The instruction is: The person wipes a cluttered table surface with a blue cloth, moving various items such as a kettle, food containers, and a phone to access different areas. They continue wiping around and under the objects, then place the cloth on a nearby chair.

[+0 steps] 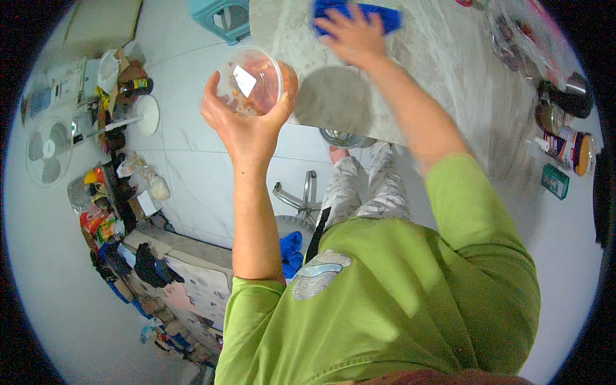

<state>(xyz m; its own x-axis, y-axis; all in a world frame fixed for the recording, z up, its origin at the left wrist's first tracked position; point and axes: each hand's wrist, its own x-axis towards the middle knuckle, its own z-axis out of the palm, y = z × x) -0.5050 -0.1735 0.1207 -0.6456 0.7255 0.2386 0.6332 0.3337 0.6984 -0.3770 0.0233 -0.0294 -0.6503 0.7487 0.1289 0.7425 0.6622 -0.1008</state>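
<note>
My left hand (245, 115) grips a round clear plastic tub (255, 79) from below and around its sides. Reddish-orange contents show through it, and a white label sits on the face towards me. The tub is held up in the air beside the table's left edge. My right hand (353, 38), blurred, holds a blue cloth (387, 19) down against the grey tabletop (332, 96). Its fingers are spread across the cloth, and whether they pinch it is hidden.
A light-blue plastic stool (221, 21) stands beyond the table's left corner. Jars (577, 149), a green box (555, 181) and a transparent plastic bag (524, 43) line the right side. Below the table edge is a round basin (341, 138); left stands a fan (48, 148).
</note>
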